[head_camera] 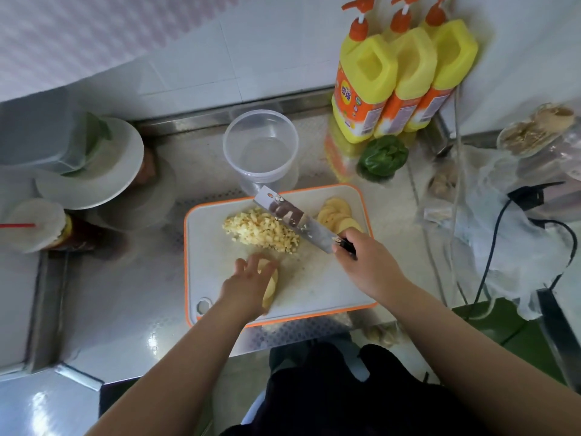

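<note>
Left hand (248, 284), fingers spread, pressing pale yellow potato slices (271, 289) at the near left of the white orange-rimmed cutting board (314, 284), right hand (367, 262) curled round a black-handled steel cleaver (292, 217) above the board's right, diced potato heap (261, 229) mid-board, clear plastic tub (261, 146) just beyond

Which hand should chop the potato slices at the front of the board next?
The right hand, probably: it grips the knife over the cutting board. The left hand rests with fingers spread on the potato slices, so it can steady them, and holds no tool.
</note>
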Demonstrator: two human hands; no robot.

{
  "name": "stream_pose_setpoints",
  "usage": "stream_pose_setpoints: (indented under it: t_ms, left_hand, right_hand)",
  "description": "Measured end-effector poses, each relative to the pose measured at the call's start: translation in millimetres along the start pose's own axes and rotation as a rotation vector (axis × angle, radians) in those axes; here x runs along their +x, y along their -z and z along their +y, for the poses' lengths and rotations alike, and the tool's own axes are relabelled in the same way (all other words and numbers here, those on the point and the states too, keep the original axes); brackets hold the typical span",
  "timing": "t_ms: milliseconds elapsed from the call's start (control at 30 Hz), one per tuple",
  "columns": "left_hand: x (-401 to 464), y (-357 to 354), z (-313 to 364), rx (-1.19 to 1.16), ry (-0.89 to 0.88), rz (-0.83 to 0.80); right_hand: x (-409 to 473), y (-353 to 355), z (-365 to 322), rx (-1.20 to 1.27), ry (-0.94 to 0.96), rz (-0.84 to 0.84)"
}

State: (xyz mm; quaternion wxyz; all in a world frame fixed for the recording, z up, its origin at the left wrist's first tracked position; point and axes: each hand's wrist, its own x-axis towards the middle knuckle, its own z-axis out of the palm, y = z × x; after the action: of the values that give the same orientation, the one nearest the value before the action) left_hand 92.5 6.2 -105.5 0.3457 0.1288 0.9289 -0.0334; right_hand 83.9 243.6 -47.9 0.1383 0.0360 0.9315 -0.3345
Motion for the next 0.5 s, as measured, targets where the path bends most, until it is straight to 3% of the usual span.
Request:
stream_pose_setpoints:
  t_ms: [167,500]
  left_hand:
    - [-10.3,-11.0,-5.0,0.015,-0.014,0.102]
    - [-13.9,-14.6,1.9,-0.09,0.021,0.134]
  right_hand:
    - [-7.0,-8.6,-6.4,-0.018,-0.006,-0.04]
    - [-15.4,-23.2,-17.0,-0.022,0.001,-0.078]
